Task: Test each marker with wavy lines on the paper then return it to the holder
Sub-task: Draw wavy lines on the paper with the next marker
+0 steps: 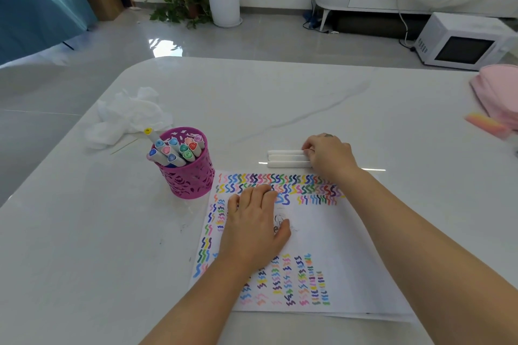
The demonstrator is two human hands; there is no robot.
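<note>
1. The left hand (253,228) lies flat, fingers straight, on the paper (330,238), which is filled with coloured wavy lines.
2. The right hand (330,157) curls its fingers over the right ends of three white markers (286,158) lying side by side just beyond the paper.
3. The pink holder (192,176), just left of the paper, holds capped markers (173,150).

Left hand (253,228) lies flat, palm down; right hand (330,155) curls its fingers over white markers (286,158).

Capped markers (175,150) in pink cut-out holder (190,179) left of squiggle-covered paper (322,238); three white markers (286,158) flat beyond it
</note>
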